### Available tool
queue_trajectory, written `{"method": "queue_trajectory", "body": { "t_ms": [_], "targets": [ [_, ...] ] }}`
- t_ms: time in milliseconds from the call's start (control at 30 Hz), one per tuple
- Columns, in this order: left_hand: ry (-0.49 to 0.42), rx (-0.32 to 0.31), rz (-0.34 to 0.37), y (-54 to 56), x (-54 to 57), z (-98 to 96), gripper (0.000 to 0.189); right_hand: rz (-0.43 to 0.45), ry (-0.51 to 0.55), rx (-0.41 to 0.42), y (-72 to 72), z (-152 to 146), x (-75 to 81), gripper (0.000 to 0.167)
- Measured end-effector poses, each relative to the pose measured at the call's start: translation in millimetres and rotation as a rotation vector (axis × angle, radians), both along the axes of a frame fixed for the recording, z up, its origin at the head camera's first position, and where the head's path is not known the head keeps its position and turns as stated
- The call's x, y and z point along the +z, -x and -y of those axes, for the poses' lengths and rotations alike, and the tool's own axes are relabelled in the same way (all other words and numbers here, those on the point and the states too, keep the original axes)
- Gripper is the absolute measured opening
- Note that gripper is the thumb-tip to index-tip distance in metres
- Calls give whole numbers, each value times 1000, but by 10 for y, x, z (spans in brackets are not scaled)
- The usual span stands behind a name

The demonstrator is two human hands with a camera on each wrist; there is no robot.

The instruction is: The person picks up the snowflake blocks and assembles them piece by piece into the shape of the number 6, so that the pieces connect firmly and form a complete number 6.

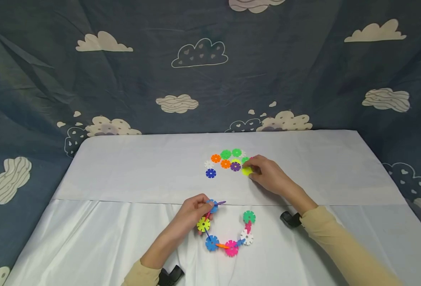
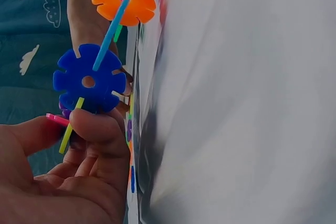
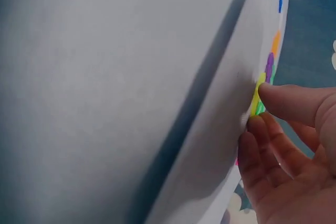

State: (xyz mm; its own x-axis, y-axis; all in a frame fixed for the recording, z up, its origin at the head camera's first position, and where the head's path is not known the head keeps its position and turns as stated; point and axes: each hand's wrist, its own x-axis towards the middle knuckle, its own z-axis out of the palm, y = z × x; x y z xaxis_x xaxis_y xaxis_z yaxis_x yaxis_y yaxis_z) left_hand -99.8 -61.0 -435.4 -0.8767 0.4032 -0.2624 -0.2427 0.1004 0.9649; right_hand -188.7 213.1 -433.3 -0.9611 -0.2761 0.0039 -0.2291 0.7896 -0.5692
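Observation:
My left hand [image 1: 195, 210] pinches one end of a chain of interlocking notched plastic discs, at a blue disc [image 2: 68, 74] with a pink one and a yellow one slotted near it. From there the chain curves in an open loop through a yellow disc [image 1: 203, 224], a lower blue disc [image 1: 212, 243], a pink disc [image 1: 231, 248] and a white disc [image 1: 247, 237] to a green disc [image 1: 249, 217]. Farther back, my right hand [image 1: 269, 174] has thumb and fingertips at the edges of a loose yellow disc [image 3: 256, 95], pinching it beside the group.
Loose notched discs lie in a cluster at the back: a purple disc [image 1: 235, 166], an orange disc [image 1: 215, 158], a green disc [image 1: 226, 154], a dark blue disc [image 1: 211, 173] and several others. A white cloth [image 1: 124, 171] covers the table, against a dark cloud-patterned curtain [image 1: 142, 79].

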Motion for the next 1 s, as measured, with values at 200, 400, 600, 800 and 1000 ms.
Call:
{"method": "queue_trajectory", "body": {
  "t_ms": [200,400,600,800,1000],
  "targets": [
    [23,-1,-8,1,-12,-2,25,47,-48,29,33,26,14,34],
    [42,2,-8,4,-26,1,23,119,-38,31,24,37,33,29],
    [40,3,-23,11,-26,11,20,66,27,-37,-146,54,65,18],
    [38,3,-22,8,-22,13,20,-13,91,-80,-400,118,185,19],
    [39,8,-35,1,-1,11,20,-37,248,-132,-715,211,347,23]
  ]
}}
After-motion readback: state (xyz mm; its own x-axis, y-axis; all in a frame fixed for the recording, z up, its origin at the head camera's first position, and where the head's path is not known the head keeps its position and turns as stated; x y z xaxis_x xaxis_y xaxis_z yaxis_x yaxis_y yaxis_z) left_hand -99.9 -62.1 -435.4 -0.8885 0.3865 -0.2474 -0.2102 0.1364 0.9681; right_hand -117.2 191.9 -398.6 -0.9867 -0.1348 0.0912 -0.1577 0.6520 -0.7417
